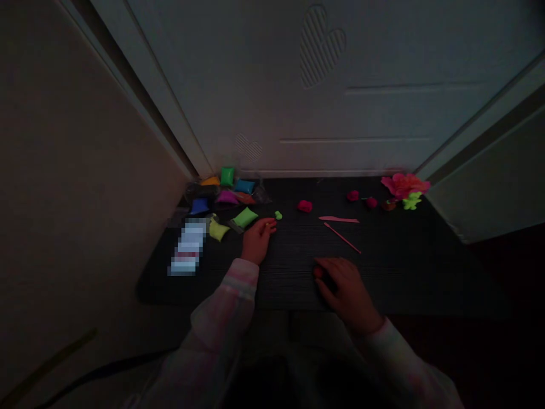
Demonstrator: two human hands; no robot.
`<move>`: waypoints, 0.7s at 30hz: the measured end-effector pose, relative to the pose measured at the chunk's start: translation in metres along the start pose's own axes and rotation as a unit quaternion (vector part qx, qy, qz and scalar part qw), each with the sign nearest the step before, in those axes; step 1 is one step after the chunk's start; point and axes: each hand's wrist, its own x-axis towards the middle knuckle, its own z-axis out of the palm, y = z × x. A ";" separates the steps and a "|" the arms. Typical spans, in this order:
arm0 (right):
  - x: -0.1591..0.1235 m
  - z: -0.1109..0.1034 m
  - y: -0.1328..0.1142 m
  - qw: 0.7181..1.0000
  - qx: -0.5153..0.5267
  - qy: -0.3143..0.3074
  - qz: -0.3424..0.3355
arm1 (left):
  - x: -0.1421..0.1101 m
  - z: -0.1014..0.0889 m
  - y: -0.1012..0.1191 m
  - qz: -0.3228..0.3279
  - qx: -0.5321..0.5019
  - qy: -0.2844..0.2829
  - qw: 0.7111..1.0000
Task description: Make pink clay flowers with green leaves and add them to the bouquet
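The left hand (256, 240) extends with bent fingers, grip unclear, beside a rounded lime-green clay-like lump (278, 216) at its one o'clock, while the right hand (348, 288) arches toward eleven o'clock above the black wood-grained tabletop (404, 272), any hold unclear.

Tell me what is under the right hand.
A small reddish lump shows at the thumb side of the right hand, with the dark tabletop around it. Whatever lies beneath the palm is covered and cannot be seen.
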 end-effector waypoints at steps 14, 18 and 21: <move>0.016 0.003 -0.005 1.000 -0.017 0.019 -0.007 | 0.007 -0.003 -0.004 0.182 0.336 -0.062 0.922; 0.039 0.012 -0.024 0.997 -0.050 -0.026 -0.045 | 0.007 -0.003 -0.006 0.200 0.381 -0.065 0.901; 0.052 0.020 -0.029 0.990 -0.110 -0.071 -0.061 | 0.006 -0.003 -0.007 0.202 0.406 -0.060 0.889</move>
